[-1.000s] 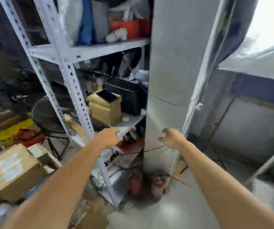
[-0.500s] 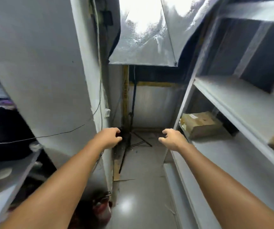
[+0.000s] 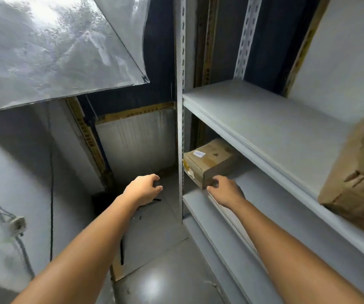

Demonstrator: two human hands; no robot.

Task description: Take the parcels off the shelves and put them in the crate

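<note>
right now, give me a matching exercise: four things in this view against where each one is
Things:
1 labelled parcel
2 creased parcel
3 left hand
4 right hand

Places:
a upper shelf, far right
b over the floor, left of the post
c lower shelf, beside the post
d at the labelled parcel's near corner

Pairs: 1-c; 2-a; 3-b; 4-d

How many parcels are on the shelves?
2. One parcel sits on the lower shelf beside the post; the other parcel on the shelf above, far right. More may be hidden.
</note>
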